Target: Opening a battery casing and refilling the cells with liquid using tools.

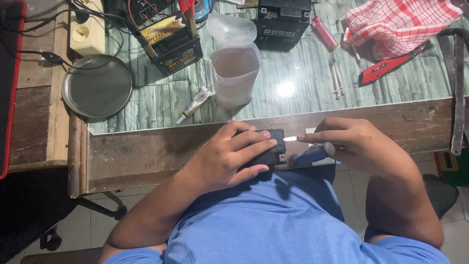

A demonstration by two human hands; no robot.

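Small black box-shaped battery (pixel 274 146) sits at the near wooden edge of the worktop (pixel 146 151), against the person's blue shirt. Left hand (pixel 229 156) lies clamped over its top, fingers spread. Right hand (pixel 359 144), just right of the battery, grips a blue-handled screwdriver (pixel 312 154), metal tip touching the battery's right upper edge. Prying appears just begun; cover looks still on (judgement only). Most of the battery is hidden under the left hand; the tip's exact contact point is unclear.
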